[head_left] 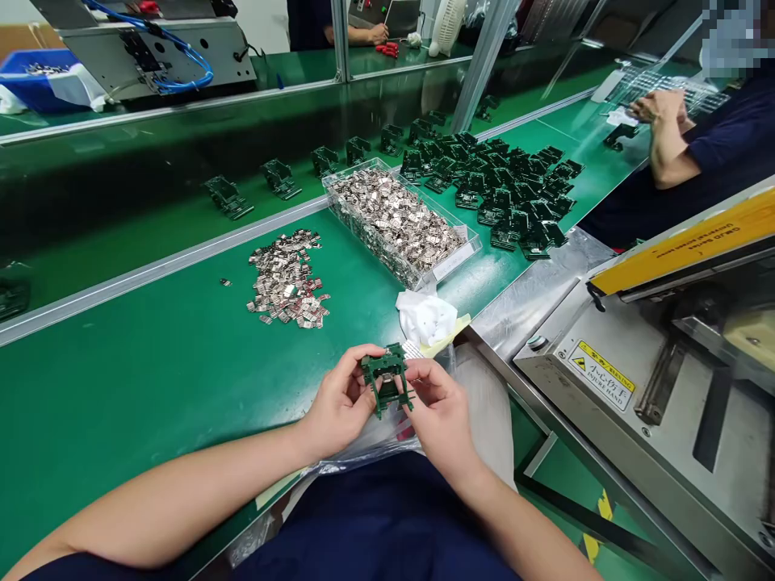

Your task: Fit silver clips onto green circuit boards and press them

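Observation:
Close to my body I hold a dark green circuit board (387, 375) with a cut-out middle, raised above the table edge. The fingers of my left hand (342, 399) are closed on its left side. On its right side, the thumb and fingers of my right hand (439, 407) pinch it. Just beyond my hands lies a crumpled white cloth (427, 317). A loose pile of small silvery metal parts (284, 282) is spread on the table ahead to the left. A clear tray (445, 262) full of similar metal pieces (393, 210) stands further ahead.
Many green boards (502, 186) are heaped beyond the tray. More boards stand along a rail on the conveyor (275, 181). To the right is a metal machine (581, 323) with a hand-injury warning label. A co-worker's hands (663, 109) are at the far right.

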`<state>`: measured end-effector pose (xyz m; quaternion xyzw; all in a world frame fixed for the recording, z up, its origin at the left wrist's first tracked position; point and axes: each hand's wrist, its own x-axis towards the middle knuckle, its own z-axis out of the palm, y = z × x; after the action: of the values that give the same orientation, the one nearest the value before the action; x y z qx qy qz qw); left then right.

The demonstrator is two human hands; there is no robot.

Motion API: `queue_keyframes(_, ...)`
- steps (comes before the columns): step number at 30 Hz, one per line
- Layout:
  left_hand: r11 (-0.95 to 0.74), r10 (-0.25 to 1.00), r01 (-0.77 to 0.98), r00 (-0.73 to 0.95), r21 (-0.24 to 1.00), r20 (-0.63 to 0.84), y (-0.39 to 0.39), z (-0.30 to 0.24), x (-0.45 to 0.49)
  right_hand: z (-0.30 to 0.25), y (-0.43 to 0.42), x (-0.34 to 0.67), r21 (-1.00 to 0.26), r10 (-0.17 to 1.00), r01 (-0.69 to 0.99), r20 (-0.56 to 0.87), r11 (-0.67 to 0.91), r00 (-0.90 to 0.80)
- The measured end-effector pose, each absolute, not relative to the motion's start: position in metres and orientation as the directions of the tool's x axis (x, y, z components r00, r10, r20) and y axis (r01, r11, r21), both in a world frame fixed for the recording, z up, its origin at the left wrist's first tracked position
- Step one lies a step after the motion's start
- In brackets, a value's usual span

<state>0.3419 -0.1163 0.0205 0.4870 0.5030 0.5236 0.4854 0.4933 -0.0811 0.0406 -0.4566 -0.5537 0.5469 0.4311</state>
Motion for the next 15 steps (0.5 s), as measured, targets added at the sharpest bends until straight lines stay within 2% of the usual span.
queue_keyframes(4, -0.005, 0.999, -0.03, -0.054, 1.0, 0.003, -0.118, 0.026, 0.345, 0.038, -0.081, 0.492, -0.994, 0.979, -0.079, -0.063, -0.079, -0.192)
queue_keyframes(9, -0.008, 0.998, -0.035, -0.065, 0.999, 0.005, -0.122, 0.03, 0.348, 0.041, -0.085, 0.488, -0.986, 0.986, -0.128, -0.092, -0.11, -0.139)
queue_keyframes(15, -0.01, 0.995, -0.076, -0.103, 0.997, 0.002, -0.125, 0.041, 0.357, 0.046, -0.095, 0.49, -0.943, 0.975, -0.269, -0.156, -0.194, -0.156)
